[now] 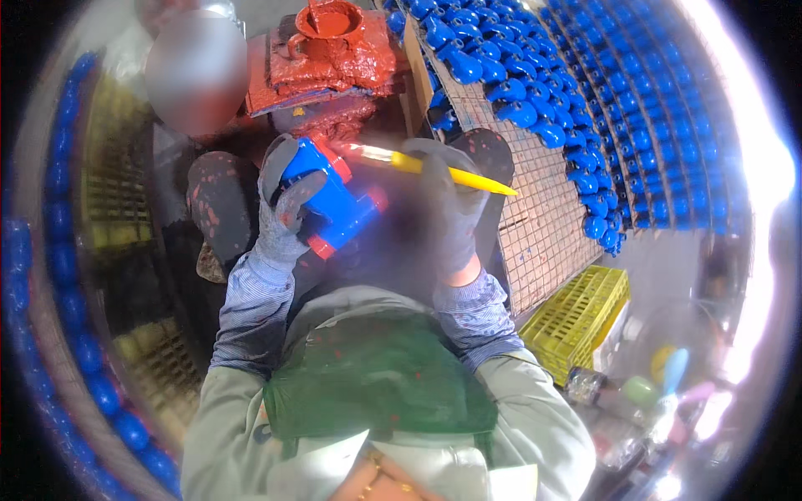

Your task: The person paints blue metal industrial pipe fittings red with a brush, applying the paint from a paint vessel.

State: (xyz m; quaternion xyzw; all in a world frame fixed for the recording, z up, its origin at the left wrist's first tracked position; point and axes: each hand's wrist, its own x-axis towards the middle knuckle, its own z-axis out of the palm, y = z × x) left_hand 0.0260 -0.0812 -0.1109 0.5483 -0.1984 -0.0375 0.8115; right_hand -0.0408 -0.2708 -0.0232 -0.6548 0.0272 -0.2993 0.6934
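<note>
My left hand [282,204], in a grey glove, grips a blue T-shaped pipe fitting [336,200] with red paint on its ends. The fitting is tilted in front of my lap. In my gloved right hand [455,200], partly smeared by motion, is a paintbrush [478,181] with a yellow handle, its tip pointing left. Its bristle end is red and meets or nearly meets the fitting's upper red rim; contact cannot be told. Beyond my hands a red-coated paint cup [334,23] stands on a paint-caked block [288,71].
Many blue fittings [535,83] lie on a gridded board [535,225] at right, with more stacked behind. A yellow crate [576,321] stands below it. Rows of blue parts [63,250] line the far left. Plastic items [652,388] lie at lower right.
</note>
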